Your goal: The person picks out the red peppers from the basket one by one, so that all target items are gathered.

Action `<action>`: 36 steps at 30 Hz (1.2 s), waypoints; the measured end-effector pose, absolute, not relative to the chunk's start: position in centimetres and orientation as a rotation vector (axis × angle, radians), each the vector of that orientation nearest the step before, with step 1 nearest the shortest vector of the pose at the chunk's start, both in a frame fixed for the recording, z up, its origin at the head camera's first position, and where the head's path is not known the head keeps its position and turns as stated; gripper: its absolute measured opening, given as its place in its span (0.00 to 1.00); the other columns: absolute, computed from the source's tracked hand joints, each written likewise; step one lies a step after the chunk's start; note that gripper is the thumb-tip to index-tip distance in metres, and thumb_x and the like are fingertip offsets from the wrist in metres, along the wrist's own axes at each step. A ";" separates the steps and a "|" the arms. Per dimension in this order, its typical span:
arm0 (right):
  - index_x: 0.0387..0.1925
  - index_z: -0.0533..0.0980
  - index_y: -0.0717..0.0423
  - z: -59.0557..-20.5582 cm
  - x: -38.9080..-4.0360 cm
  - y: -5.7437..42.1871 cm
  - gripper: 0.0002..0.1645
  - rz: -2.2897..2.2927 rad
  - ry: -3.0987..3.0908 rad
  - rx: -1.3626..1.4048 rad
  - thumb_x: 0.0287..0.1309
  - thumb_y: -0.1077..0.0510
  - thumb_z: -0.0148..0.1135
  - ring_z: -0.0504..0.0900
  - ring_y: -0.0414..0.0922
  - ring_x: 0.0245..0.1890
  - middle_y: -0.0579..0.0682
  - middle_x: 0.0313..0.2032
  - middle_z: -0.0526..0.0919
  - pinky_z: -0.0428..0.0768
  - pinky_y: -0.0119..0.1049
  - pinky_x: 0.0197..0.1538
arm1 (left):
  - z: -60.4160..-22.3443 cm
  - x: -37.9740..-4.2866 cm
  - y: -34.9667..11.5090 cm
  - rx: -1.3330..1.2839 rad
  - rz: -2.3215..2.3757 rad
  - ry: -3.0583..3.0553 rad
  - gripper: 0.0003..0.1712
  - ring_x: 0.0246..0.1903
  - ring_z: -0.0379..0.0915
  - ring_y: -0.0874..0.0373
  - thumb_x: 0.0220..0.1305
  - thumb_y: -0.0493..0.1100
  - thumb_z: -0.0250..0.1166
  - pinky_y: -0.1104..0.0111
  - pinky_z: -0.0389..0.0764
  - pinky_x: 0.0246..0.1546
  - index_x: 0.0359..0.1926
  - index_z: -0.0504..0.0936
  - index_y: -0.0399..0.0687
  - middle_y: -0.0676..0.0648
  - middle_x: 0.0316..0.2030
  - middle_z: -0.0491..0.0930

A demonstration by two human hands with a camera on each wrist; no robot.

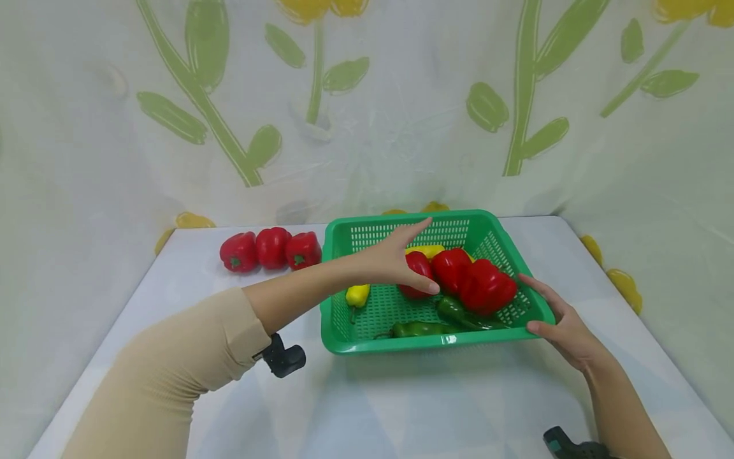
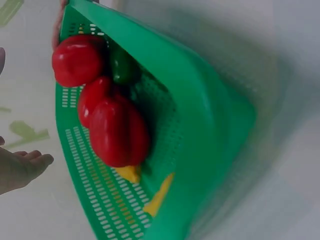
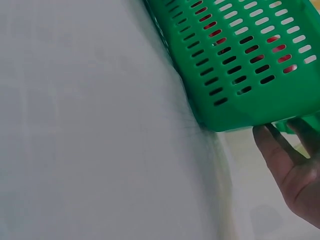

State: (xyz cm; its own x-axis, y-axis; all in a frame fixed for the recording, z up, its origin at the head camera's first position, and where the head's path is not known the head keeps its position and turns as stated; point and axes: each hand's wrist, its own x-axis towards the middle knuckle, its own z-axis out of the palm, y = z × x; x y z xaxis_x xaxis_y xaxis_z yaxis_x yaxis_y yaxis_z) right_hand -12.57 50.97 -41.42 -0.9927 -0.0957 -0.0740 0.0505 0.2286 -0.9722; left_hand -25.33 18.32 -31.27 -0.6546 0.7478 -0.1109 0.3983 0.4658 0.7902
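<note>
A green plastic basket [image 1: 395, 348] with slotted walls stands on the white table, tilted in the left wrist view. Inside lie three red bell peppers [image 1: 487, 288], long green peppers [image 1: 424, 329] and yellow peppers [image 1: 358, 295]. My left hand [image 1: 395, 260] hovers over the basket with thumb and fingers spread apart, holding nothing; the left wrist view shows this hand [image 2: 20, 169] beside the basket. At the basket's right front corner, my right hand [image 1: 564, 326] grips the rim, thumb on the front edge and fingers along the side.
Three more red bell peppers [image 1: 272, 247] sit in a row on the table [image 1: 275, 408], left of the basket. A pale curtain [image 1: 401, 146] with printed flowers hangs behind and around the table. Each wrist wears a small black camera [image 1: 283, 357].
</note>
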 end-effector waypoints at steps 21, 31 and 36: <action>0.71 0.53 0.35 -41.4 -12.6 50.9 0.41 -1.869 2.389 -0.021 0.61 0.59 0.57 0.60 0.38 0.56 0.44 0.65 0.51 0.79 0.28 0.47 | -31.4 -25.8 24.3 1.016 1.033 2.194 0.63 0.70 0.42 0.55 0.47 0.55 0.73 0.59 0.76 0.54 0.75 0.39 0.60 0.51 0.73 0.46; 0.71 0.53 0.34 -41.5 -12.7 51.1 0.41 -1.844 2.399 -0.010 0.61 0.59 0.57 0.61 0.37 0.55 0.44 0.64 0.52 0.79 0.28 0.46 | -33.6 -25.9 26.8 0.920 1.055 2.157 0.58 0.66 0.51 0.55 0.49 0.52 0.73 0.68 0.80 0.42 0.74 0.46 0.60 0.49 0.69 0.54; 0.71 0.53 0.35 -41.8 -12.8 51.1 0.41 -1.889 2.380 -0.027 0.61 0.59 0.56 0.63 0.36 0.54 0.42 0.62 0.54 0.80 0.29 0.45 | -34.7 -25.6 27.8 0.890 1.064 2.152 0.56 0.63 0.54 0.55 0.48 0.50 0.73 0.71 0.80 0.37 0.73 0.49 0.60 0.47 0.68 0.56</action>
State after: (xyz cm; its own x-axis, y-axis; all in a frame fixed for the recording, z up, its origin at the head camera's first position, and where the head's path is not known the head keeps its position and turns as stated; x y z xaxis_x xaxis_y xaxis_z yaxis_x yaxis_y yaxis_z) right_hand -12.82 51.09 -41.76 -0.9946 -0.0778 -0.0693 0.0498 0.2291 -0.9721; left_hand -25.58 27.79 -34.73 -0.6141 0.7644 -0.1964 0.3081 0.4613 0.8320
